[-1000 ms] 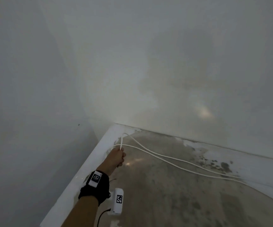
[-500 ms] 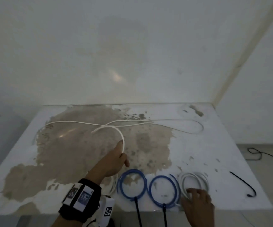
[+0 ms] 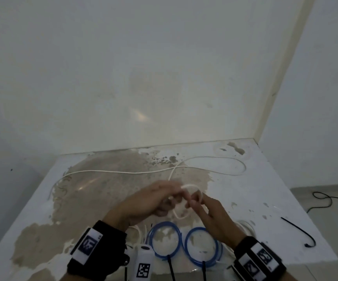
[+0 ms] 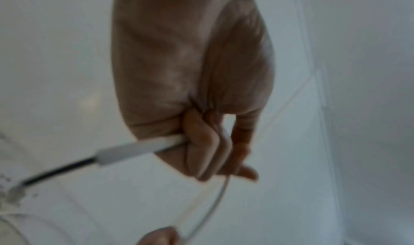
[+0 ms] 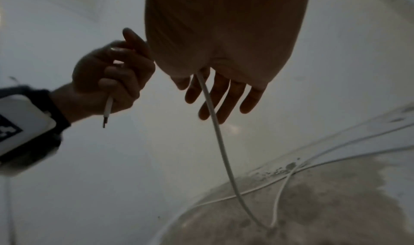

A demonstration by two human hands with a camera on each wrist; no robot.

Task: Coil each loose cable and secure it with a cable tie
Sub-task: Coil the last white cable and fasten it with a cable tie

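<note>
From the head view, your left hand (image 3: 147,201) and right hand (image 3: 214,216) meet above the middle of the desk (image 3: 265,199), with a small loop of the white cable (image 3: 123,173) standing up between them. The rest of that cable trails loose across the far part of the desk, crossing itself once and curving round near the far right corner. Just beside your wrists at the near edge lie two blue coils (image 3: 165,241), side by side, and a white coil (image 3: 247,227) shows partly behind your right wrist. A black cable tie (image 3: 297,230) lies alone on the right side of the desk, well apart from the coils.

From the left wrist view, your left hand (image 4: 195,93) is clenched round the white cable (image 4: 139,147); its end, with a dark tip, sticks out to the left of the fist, and a thinner run drops below the fingers (image 4: 201,151).

From the right wrist view, your right hand (image 5: 224,54) has its fingers (image 5: 224,96) straight and spread, pointing down. The white cable (image 5: 219,142) comes out near the base of the fingers and hangs to the desk (image 5: 313,213); whether the thumb pinches it, you cannot tell from here. Your left hand (image 5: 107,82) is beside it, gripping the cable end.
</note>
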